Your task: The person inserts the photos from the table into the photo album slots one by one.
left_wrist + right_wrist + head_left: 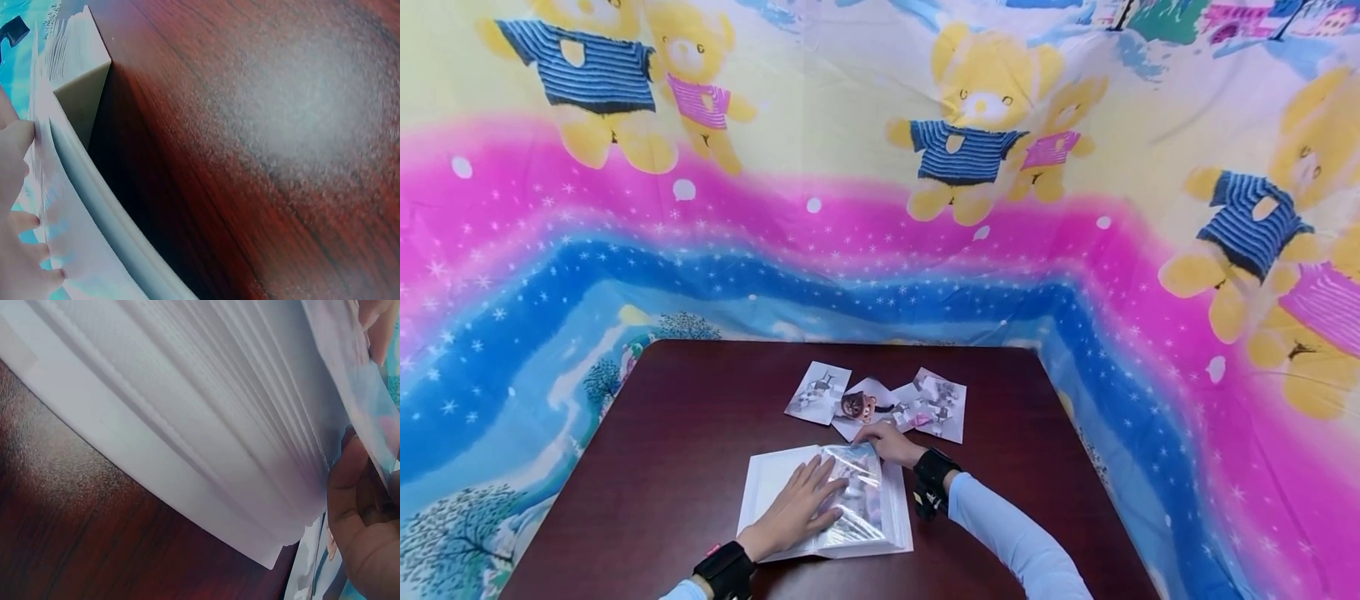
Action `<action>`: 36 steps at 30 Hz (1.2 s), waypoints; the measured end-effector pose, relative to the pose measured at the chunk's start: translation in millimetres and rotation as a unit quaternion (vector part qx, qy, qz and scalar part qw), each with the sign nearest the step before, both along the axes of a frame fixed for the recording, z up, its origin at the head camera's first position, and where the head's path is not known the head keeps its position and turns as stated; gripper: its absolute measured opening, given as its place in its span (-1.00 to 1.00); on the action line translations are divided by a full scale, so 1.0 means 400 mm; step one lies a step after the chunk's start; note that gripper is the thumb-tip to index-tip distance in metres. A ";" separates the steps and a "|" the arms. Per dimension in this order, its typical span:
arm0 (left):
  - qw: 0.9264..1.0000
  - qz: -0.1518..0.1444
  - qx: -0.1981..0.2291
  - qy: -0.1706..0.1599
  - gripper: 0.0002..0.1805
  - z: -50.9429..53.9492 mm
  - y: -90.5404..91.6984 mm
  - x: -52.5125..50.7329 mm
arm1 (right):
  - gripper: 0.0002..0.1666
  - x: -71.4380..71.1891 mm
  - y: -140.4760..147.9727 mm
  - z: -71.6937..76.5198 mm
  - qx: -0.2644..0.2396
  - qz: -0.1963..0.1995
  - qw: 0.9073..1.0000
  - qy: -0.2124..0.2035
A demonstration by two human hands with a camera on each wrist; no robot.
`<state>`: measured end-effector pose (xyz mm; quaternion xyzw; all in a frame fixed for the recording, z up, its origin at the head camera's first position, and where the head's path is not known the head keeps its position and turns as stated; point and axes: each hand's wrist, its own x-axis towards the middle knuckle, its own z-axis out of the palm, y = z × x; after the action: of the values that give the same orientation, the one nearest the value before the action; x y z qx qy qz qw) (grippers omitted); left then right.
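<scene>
An open white album [767, 483] lies on the table, a picture [861, 500] under a shiny clear sleeve on its right page. The left hand [797, 508] rests flat across the album's middle, fingers spread and reaching onto the sleeve. At the top edge of that page the right hand [889, 442] has its fingers bent at the sleeve's corner. In the right wrist view the right hand [362, 512] pinches the edge of the sleeve [359, 381], beside the fanned pages [206, 425]. The left wrist view shows the left hand's fingertips [37, 250] against the page.
Behind the album several loose pictures lie on the dark wood table [700, 417]: one at the left [818, 392], one with a brown animal figure [859, 406] and overlapping ones at the right [943, 406]. A patterned cloth [850, 208] hangs behind and beside the table.
</scene>
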<state>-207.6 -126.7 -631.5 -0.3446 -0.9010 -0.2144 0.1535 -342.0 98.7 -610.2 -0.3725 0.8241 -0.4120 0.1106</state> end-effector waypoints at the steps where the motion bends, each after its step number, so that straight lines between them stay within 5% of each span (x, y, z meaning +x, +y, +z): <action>1: 1.000 0.004 0.002 0.004 -0.51 0.001 0.002 0.002 | -0.61 0.004 0.000 0.001 0.002 -0.006 1.000 -0.008; 4: 0.999 0.017 0.038 0.007 -0.55 0.011 0.008 0.006 | -0.69 0.023 -0.002 0.015 -0.005 -0.035 0.999 -0.040; 7: 0.993 0.049 0.106 -0.025 -0.56 0.037 0.011 0.003 | -0.65 0.050 -0.015 0.041 -0.032 -0.073 0.993 -0.088; 10: 0.975 0.098 0.180 -0.080 -0.56 0.077 0.005 -0.011 | -0.57 0.078 -0.045 0.079 -0.093 -0.079 0.982 -0.146; 13: 0.956 0.147 0.224 -0.119 -0.55 0.119 -0.006 -0.033 | -0.54 0.106 -0.084 0.110 -0.131 -0.040 0.974 -0.178; 15: 0.946 0.169 0.245 -0.131 -0.56 0.141 -0.015 -0.047 | -0.53 0.123 -0.108 0.117 -0.113 -0.001 0.981 -0.161; 18: 0.933 0.210 0.255 -0.141 -0.59 0.161 -0.033 -0.061 | -0.55 0.147 -0.133 0.109 -0.033 0.057 0.995 -0.074; 21: 0.926 0.247 0.244 -0.148 -0.54 0.161 -0.057 -0.063 | -0.58 0.165 -0.144 0.090 0.038 0.097 0.995 0.009; 27: 0.932 0.275 0.194 -0.138 -0.38 0.105 -0.114 -0.034 | -0.64 0.174 -0.127 0.057 0.066 0.104 0.990 0.064; 33: 0.968 0.230 0.095 0.014 -0.45 0.038 -0.127 -0.007 | -0.66 0.132 -0.050 0.049 0.087 0.050 0.989 0.107; 36: 0.978 0.188 0.062 0.066 -0.50 0.013 -0.112 0.000 | -0.67 0.111 0.002 0.027 0.094 0.012 0.989 0.116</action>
<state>-207.6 -171.4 -626.1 -0.1721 -0.9224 -0.2137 0.2718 -297.7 99.3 -599.4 -0.4161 0.8617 -0.2855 0.0534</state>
